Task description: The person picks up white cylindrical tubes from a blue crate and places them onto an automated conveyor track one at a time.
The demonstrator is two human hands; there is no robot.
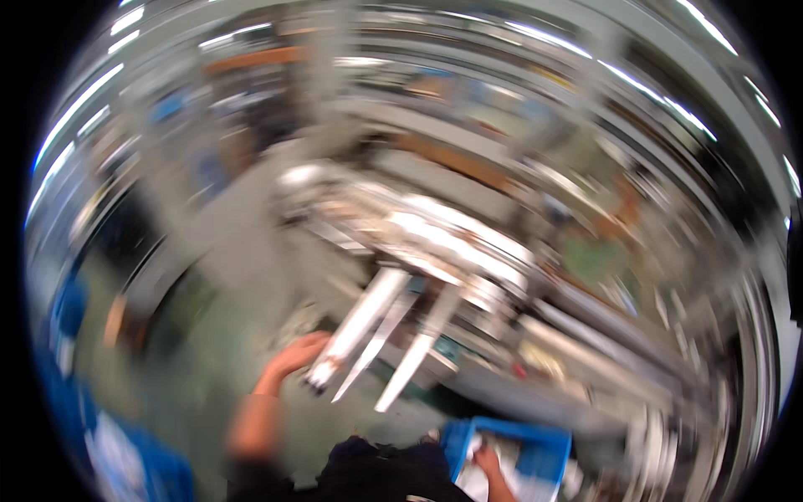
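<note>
Motion blurs the whole head view. My left hand [303, 351] is raised beside the lower end of a shiny metal bar [365, 316] that juts out of a machine. Whether it touches the bar, I cannot tell, and its fingers are smeared. Lower down, my right hand [485, 458] reaches into a blue plastic crate [548, 437] at the right of my body. White pieces [473, 484] lie in the crate by that hand; their kind is too blurred to name. Its fingers are too unclear to show a grip.
Ahead stands a machine with a bright metal body [443, 234]; two narrower pale strips [422, 347] stick out next to the bar. At the lower left is a blue container [155, 460] with whitish contents. Long rails or beams [611, 343] run off to the right.
</note>
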